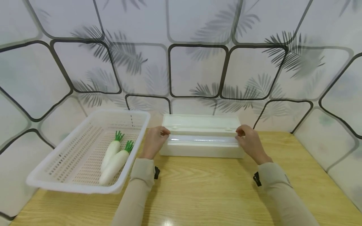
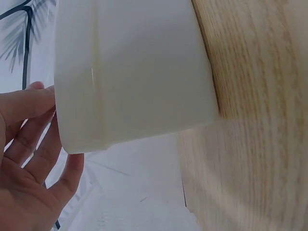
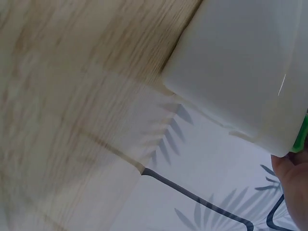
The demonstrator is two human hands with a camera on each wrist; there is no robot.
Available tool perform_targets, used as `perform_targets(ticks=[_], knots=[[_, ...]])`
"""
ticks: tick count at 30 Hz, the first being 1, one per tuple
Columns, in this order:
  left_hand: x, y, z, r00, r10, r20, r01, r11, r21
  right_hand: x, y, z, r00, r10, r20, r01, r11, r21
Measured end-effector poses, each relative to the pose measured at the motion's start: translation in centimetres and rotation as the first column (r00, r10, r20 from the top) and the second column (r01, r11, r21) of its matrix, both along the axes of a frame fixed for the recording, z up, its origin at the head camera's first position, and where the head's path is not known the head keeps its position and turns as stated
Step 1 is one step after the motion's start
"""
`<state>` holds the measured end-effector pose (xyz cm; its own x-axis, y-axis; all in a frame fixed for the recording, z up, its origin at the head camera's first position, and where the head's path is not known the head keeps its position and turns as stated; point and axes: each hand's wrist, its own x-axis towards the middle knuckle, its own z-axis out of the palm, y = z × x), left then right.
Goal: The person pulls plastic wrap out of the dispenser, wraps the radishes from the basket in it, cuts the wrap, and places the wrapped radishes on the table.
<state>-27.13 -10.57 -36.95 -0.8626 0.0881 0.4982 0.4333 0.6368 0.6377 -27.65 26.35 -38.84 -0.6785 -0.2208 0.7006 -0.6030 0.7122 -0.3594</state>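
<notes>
A long white cling film dispenser box [image 1: 201, 152] sits on the table with its lid [image 1: 200, 121] raised at the back. Shiny clear cling film [image 1: 203, 139] stretches along its top. My left hand [image 1: 154, 141] is at the left end, thumb and forefinger pinching the film's edge. At the opposite end my right hand [image 1: 251, 142] pinches the film in the same way. The left wrist view shows the box's end wall [image 2: 144, 72], which hides my left fingertips. A green piece [image 3: 301, 134] peeks out beside my right thumb in the right wrist view.
Left of the box stands a white plastic basket [image 1: 145, 125] with two white radishes [image 1: 116, 166] with green tops inside. The wooden table [image 1: 203, 194] runs back to a patterned wall covering [image 1: 198, 72] with leaf prints.
</notes>
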Motion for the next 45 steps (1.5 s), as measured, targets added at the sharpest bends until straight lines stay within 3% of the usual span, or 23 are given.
perform_targets(ticks=[7, 11, 17, 21, 25, 29, 33, 39, 45], knots=[[-0.1, 0.3, -0.1, 0.999, 0.011, 0.038, -0.011, 1.000, 0.010, 0.1, 0.8, 0.0, 0.998, 0.003, 0.065, 0.000, 0.999, -0.052], [-0.4, 0.3, 0.0, 0.999, 0.016, 0.051, -0.016, 1.000, 0.007, 0.2, 1.0, 0.2, 0.988, -0.011, 0.156, 0.025, 0.996, -0.089], [-0.6, 0.3, -0.3, 0.999, 0.002, 0.048, -0.004, 0.999, 0.046, 0.3, 1.0, 0.4, 0.956, 0.092, 0.280, -0.045, 0.985, -0.169], [-0.5, 0.4, -0.3, 0.996, -0.023, 0.091, 0.011, 0.991, 0.130, 0.6, 0.9, 0.4, 0.936, 0.132, 0.327, -0.055, 0.971, -0.233], [-0.3, 0.4, -0.2, 0.989, -0.054, 0.139, 0.022, 0.974, 0.224, 0.7, 0.6, 0.5, 0.935, 0.124, 0.333, -0.039, 0.967, -0.252], [-0.3, 0.5, 0.0, 0.988, -0.079, 0.133, 0.040, 0.960, 0.278, 0.6, 0.6, 0.7, 0.955, 0.107, 0.278, -0.037, 0.969, -0.245], [-0.3, 0.6, 0.3, 0.986, -0.084, 0.140, 0.037, 0.951, 0.308, 0.5, 0.7, 1.1, 0.951, 0.172, 0.257, -0.079, 0.939, -0.334], [-0.3, 0.6, 1.0, 0.987, -0.084, 0.136, 0.028, 0.930, 0.367, 0.4, 1.0, 1.9, 0.892, 0.335, 0.303, -0.145, 0.847, -0.511], [-0.2, 0.7, 1.5, 0.991, -0.089, 0.096, 0.038, 0.898, 0.438, 0.6, 1.3, 2.8, 0.836, 0.415, 0.359, -0.147, 0.800, -0.582]])
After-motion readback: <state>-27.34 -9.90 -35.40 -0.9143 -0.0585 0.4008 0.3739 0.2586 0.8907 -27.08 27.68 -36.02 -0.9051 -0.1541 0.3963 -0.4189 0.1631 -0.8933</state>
